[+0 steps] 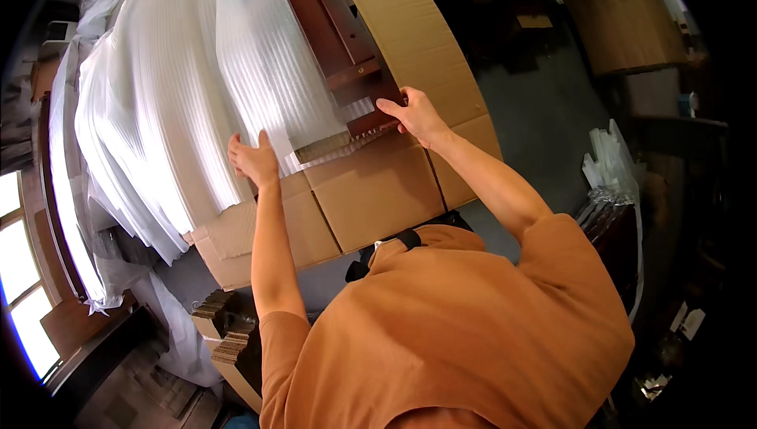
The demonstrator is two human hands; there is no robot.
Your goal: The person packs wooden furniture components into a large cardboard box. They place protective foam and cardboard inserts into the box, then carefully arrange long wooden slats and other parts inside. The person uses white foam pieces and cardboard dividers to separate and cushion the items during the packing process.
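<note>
My right hand (420,120) grips the near right corner of a dark red-brown wooden panel (347,50), its thumb on top and its fingertips partly hidden. Over the panel's left side lies a translucent white ribbed foam sheet (252,42). My left hand (254,161) is at the sheet's near part, thumb and fingers apart; whether it touches the foam I cannot tell. Beneath the panel, an opened cardboard box (378,192) lies flat, with a long flap (410,27) reaching away along the right side.
Bundled cardboard pieces (225,330) stand below the box at the left. More foam wrapping (102,153) hangs at the far left, near a bright window (20,271). A wrapped dark stack (615,232) stands to the right, across the grey floor (528,121).
</note>
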